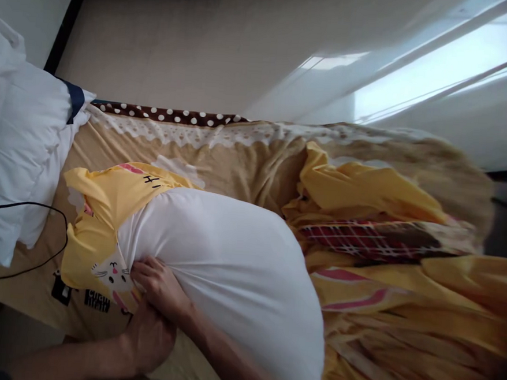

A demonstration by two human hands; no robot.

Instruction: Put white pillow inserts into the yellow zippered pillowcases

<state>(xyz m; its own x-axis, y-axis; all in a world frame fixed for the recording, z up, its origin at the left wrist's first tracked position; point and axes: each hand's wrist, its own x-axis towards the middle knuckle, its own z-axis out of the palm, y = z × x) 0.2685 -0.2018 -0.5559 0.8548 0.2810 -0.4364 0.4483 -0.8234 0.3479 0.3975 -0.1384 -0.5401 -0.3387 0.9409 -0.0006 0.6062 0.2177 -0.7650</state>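
Note:
A plump white pillow (241, 241) lies on the bed with its left end inside a yellow pillowcase (100, 202) printed with a cartoon rabbit. My right hand (160, 285) is closed at the pillowcase's opening, fingers bunched on the edge where yellow cloth meets the pillow. Just below it, my left hand (150, 333) is curled in a fist by the lower corner of the same opening. Cloth passes into that fist, though its fingertips are hidden. The pillow's far right end bulges out bare.
White bedding (21, 156) is piled at the left, with a black cable (58, 251) looping beside it. A tan bedsheet (238, 166) covers the bed. Crumpled yellow bedding (402, 304) and a red plaid cloth (363, 238) lie at the right. A wall borders the far side.

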